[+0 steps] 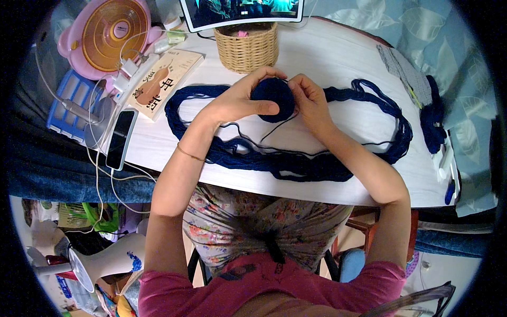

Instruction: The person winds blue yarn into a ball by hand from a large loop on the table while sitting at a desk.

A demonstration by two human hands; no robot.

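Observation:
A round ball of dark blue yarn [273, 99] is gripped in my left hand [241, 95], with the thumb across its front and the fingers curled over its top. At the ball's right side, my right hand [311, 97] pinches a strand of the yarn between thumb and fingertips. Below both hands, a large loose skein of the same yarn [313, 166] lies on the white table [245, 128] in a long oval loop. One thin strand [277, 128] trails from near the ball down to the tabletop inside the loop.
Behind the ball stands a wicker basket [247, 47], below a tablet screen [243, 14]. To the left lie a book [168, 81], a smartphone [121, 139] on a cable, a power strip [126, 85] and a pink-rimmed lid [115, 35]. Grey knitting [408, 75] rests at the right edge.

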